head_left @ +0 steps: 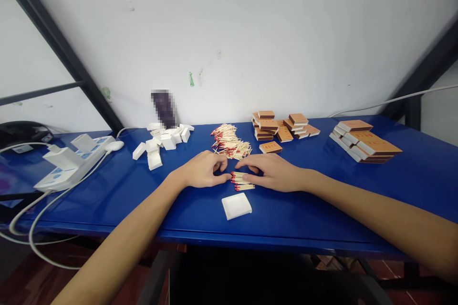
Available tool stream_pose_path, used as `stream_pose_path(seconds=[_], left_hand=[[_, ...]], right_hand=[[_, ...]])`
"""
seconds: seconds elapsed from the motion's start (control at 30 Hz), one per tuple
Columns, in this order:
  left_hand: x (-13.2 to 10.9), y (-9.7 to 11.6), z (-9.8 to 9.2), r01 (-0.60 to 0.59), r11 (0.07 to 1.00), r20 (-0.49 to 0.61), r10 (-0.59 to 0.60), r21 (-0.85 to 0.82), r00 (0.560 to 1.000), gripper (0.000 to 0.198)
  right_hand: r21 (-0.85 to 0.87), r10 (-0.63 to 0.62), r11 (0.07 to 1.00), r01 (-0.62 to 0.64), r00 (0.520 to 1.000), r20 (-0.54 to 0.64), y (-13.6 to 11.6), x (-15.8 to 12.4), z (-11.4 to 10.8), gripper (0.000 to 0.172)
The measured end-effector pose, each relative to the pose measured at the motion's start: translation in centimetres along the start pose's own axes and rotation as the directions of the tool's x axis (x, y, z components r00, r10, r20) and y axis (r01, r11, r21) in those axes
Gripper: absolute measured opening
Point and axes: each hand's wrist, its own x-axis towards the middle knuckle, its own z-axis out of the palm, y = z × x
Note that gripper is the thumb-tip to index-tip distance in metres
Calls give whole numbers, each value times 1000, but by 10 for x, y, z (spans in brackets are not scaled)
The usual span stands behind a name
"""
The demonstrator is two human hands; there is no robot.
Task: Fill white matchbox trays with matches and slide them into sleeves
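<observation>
A small row of red-headed matches lies on the blue table between my hands. My left hand comes in from the left, its fingers curled and its thumb stretched out to the match heads, with a gap between thumb and forefinger. From the right, my right hand rests over the stick ends; its thumb lies along the matches and its forefinger reaches out beyond them. Just behind both hands is a loose heap of matches. A white matchbox tray sits nearer the table's front edge.
White matchbox trays lie jumbled at the back left. Brown matchboxes are piled behind my right hand, with stacked matchboxes farther right. A power strip with cables occupies the left end. A wall closes the back.
</observation>
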Motion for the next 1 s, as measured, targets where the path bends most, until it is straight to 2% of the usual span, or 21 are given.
stream_pose_path(seconds=[1.0], left_hand=[[0, -1, 1, -11, 1000, -8, 11, 1, 1000, 27]], right_hand=[[-11, 11, 1000, -11, 1000, -1, 0, 0, 0, 32]])
